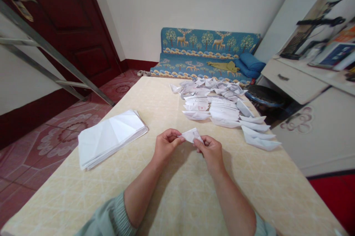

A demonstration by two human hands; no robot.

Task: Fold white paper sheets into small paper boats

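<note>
My left hand [166, 143] and my right hand [210, 151] both pinch a small folded piece of white paper [191, 134] just above the beige table [166, 191], near its middle. The left fingers grip its left tip, the right fingers its right lower edge. A stack of creased white paper sheets [109, 136] lies to the left of my hands. Several folded white paper boats [227, 114] lie in rows at the right and far side of the table.
A blue sofa with deer print [205, 53] stands beyond the table. A white desk with a drawer [294, 80] and a round stool [264, 95] are at the right. A metal ladder [50, 49] leans at the left before a dark red door [72, 17].
</note>
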